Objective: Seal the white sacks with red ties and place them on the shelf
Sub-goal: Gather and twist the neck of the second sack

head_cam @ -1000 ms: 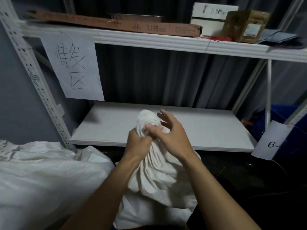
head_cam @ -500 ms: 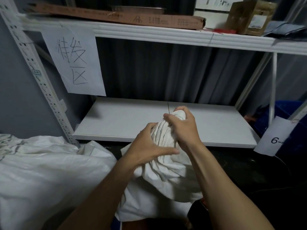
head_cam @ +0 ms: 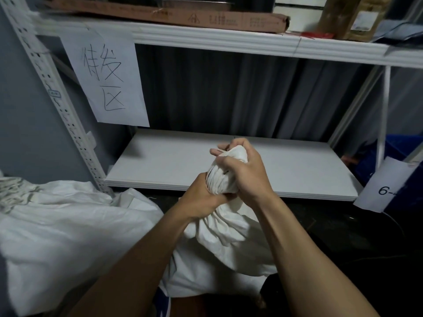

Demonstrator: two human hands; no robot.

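Note:
A white sack point(head_cam: 224, 243) stands in front of me below the white shelf board point(head_cam: 174, 163). Its mouth is gathered into a tight bunch. My left hand point(head_cam: 203, 197) grips the neck of the sack from below. My right hand point(head_cam: 242, 170) is wrapped around the bunched top just above it. A thin dark strand sticks up near my right fingers; I cannot tell whether it is a tie. A second white sack point(head_cam: 64, 229) lies at the left. Red ties point(head_cam: 315, 35) lie on the upper shelf.
The upper shelf point(head_cam: 229, 42) carries a long flat carton point(head_cam: 174, 14) and a brown box point(head_cam: 352, 17). A handwritten paper sign point(head_cam: 105, 76) hangs at the left near the perforated upright point(head_cam: 55, 97). A blue crate point(head_cam: 407, 156) and a "6-" label point(head_cam: 386, 186) are at the right.
My left hand slid down from the sack's side to clamp the neck. My right hand closed tighter over the bunched top, and the gathered mouth became more compact.

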